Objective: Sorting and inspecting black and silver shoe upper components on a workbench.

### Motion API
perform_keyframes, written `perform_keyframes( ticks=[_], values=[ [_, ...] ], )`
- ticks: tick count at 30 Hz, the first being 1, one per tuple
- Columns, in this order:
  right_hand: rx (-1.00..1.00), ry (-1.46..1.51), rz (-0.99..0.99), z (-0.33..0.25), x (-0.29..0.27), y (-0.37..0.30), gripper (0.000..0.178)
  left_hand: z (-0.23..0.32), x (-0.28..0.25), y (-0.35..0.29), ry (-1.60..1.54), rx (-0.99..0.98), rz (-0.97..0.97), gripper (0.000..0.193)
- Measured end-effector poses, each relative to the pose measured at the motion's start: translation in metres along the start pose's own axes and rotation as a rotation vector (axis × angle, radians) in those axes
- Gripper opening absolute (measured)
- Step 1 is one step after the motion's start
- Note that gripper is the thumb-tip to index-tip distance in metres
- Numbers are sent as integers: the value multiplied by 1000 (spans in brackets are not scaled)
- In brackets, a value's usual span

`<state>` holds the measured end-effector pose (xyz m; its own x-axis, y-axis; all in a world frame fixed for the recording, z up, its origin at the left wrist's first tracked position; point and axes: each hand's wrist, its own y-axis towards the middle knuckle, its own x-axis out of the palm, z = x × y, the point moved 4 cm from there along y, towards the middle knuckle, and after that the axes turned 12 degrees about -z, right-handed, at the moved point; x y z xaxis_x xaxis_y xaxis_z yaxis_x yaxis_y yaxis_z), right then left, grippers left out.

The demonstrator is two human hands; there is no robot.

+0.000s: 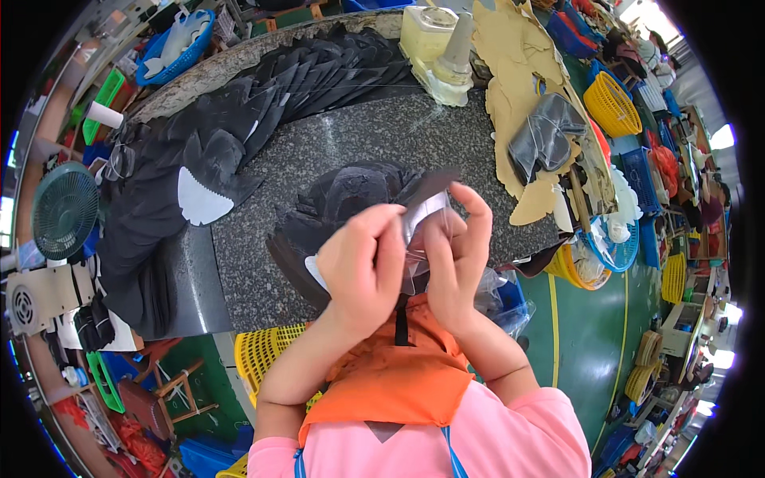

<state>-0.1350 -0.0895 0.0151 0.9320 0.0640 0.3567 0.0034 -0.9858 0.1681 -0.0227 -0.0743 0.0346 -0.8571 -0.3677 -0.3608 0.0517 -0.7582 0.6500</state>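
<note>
Both hands are raised over the near edge of a speckled dark stone slab, at a dark piece with a shiny whitish strip and clear film on it. My left hand is closed on the left side of this piece. My right hand pinches at its right side, with clear film between the fingers; the fingertips are partly hidden. Just beyond my left hand lies a pile of black cut pieces, some with white showing. A long fanned row of black cut pieces runs along the slab's far and left sides.
A pale yellow container and a cone-topped bottle stand at the slab's far edge. Tan sheet material with a dark wrapped block lies right. Yellow baskets sit below the slab. A fan stands left.
</note>
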Motion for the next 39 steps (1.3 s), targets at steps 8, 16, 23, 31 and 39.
perform_keyframes(
  ticks=[8, 16, 23, 31, 39],
  values=[
    [82, -1248, -354, 19, -113, -4, 15, -57, -38, -1, -934, -802, 215, 12],
    [379, -779, -716, -36, -79, -11, 41, 22, -28, 12, -322, -310, -399, 10],
    [784, 606, -486, -26, -44, -19, 62, 5, -74, -30, -278, -541, -405, 85],
    [627, 529, -438, -23, -40, -18, 59, -11, -23, -66, -1723, -794, -94, 45],
    [206, -857, -490, 4, -25, 2, 12, -49, -85, -58, 191, -488, -155, 14]
  ],
)
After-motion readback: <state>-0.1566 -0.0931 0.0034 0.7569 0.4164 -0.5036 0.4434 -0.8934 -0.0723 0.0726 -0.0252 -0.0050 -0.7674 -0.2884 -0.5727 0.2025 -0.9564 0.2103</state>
